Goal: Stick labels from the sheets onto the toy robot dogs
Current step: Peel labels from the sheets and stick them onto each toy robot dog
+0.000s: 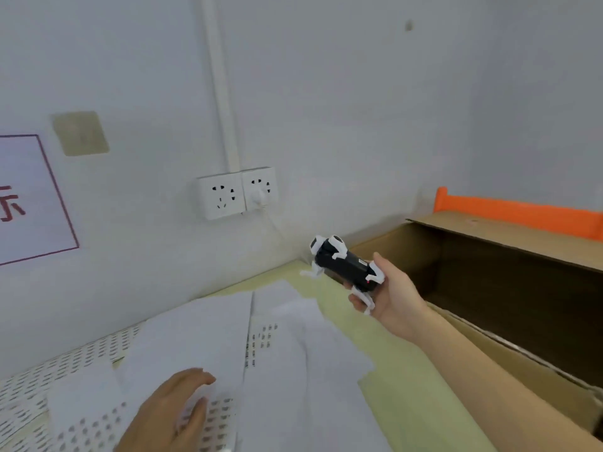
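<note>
My right hand [390,290] grips a black toy robot dog [346,265] with white legs, holding it in the air above the table's far right corner, its head pointing toward the wall. A small white label shows on its dark body. Several label sheets [202,347] lie overlapping on the table at the lower left and middle. My left hand [169,415] hovers over or rests on these sheets with its fingers loosely bent, holding nothing that I can see.
A large open cardboard box [489,256] stands to the right of the table, with an orange plastic piece [515,208] behind it. Wall sockets [236,192] with a white plug and cable sit on the wall. The pale green tabletop [401,380] shows between sheets and box.
</note>
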Demonstrator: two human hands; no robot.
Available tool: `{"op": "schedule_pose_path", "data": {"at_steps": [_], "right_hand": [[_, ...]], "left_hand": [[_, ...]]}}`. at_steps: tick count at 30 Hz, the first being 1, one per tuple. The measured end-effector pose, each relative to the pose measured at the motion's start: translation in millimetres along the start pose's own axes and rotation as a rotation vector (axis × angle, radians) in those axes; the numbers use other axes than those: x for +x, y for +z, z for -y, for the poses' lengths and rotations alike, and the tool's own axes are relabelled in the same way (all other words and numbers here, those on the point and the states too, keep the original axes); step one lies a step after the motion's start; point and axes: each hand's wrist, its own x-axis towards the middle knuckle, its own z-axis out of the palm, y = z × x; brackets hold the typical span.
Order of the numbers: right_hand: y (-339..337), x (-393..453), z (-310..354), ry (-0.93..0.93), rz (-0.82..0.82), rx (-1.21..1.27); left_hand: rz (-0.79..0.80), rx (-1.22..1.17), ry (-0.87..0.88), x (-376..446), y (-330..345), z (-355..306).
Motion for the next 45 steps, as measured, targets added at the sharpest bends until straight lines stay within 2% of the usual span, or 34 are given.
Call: {"op": "schedule_pose_path", "data": {"at_steps": [3, 7, 12, 14, 16, 18, 20, 22, 26, 29, 32, 33, 34, 37, 39, 41, 42, 45], "right_hand": [[-36.1, 10.4, 28.7, -0.047, -0.063, 0.086], [-88.6, 34.3, 62.7, -0.077, -0.341, 0.105], [-169.2, 73.7, 73.0, -0.041, -0.686, -0.106], [-198.1, 86.4, 67.2, 0.035, -0.791, -0.247], [-222.0, 94.4, 59.0, 0.162, -0.853, -0.399], [-242.4, 99.2, 48.4, 0.312, -0.863, -0.553], [-256.8, 103.4, 36.5, 0.447, -0.836, -0.685], [-262.4, 107.7, 26.6, 0.496, -0.798, -0.733], [-254.8, 114.1, 21.2, 0.367, -0.690, -0.612], [-245.2, 112.6, 18.2, 0.276, -0.644, -0.712], [-235.8, 102.6, 16.8, 0.297, -0.619, -0.850], [-233.4, 98.8, 17.5, 0.296, -0.610, -0.887], [-230.7, 95.6, 19.1, 0.286, -0.609, -0.922], [-218.3, 91.7, 28.2, 0.204, -0.585, -1.021], [-204.2, 94.2, 33.9, 0.119, -0.542, -1.118], [-181.4, 96.3, 40.0, -0.018, -0.530, -1.191], [-165.8, 96.1, 43.4, -0.109, -0.534, -1.194], [-107.0, 88.1, 52.3, -0.419, -0.553, -1.185]], "left_hand": [[0.098, 0.050, 0.062, 33.6, 41.6, -35.6], [0.086, 0.089, 0.100, 62.4, 94.8, -85.0], [0.128, 0.282, 0.091, 85.6, 132.4, -114.8], [0.179, 0.306, 0.143, 88.5, 130.9, -114.9], [0.141, 0.362, 0.211, 86.3, 130.9, -113.4], [0.161, 0.408, 0.210, 87.8, 136.1, -114.2], [0.112, 0.445, 0.219, 90.5, 139.7, -114.0], [0.099, 0.438, 0.191, 92.7, 145.1, -110.8], [0.069, 0.410, 0.183, 96.1, 150.8, -109.7], [0.015, 0.392, 0.163, 92.4, 147.6, -109.6], [0.190, 0.285, 0.117, 92.7, 128.7, -115.9], [0.175, 0.253, 0.066, 94.8, 127.9, -113.5], [0.231, 0.223, -0.018, 96.7, 125.4, -110.3], [0.241, -0.311, -0.151, 95.8, 114.1, -104.2], [0.052, -0.463, -0.310, 98.4, 108.8, -95.5], [0.026, -0.439, -0.421, 102.3, 103.5, -92.0], [0.073, -0.369, -0.429, 104.7, 99.4, -90.7], [0.254, -0.133, -0.326, 106.3, 91.5, -86.9]]}}
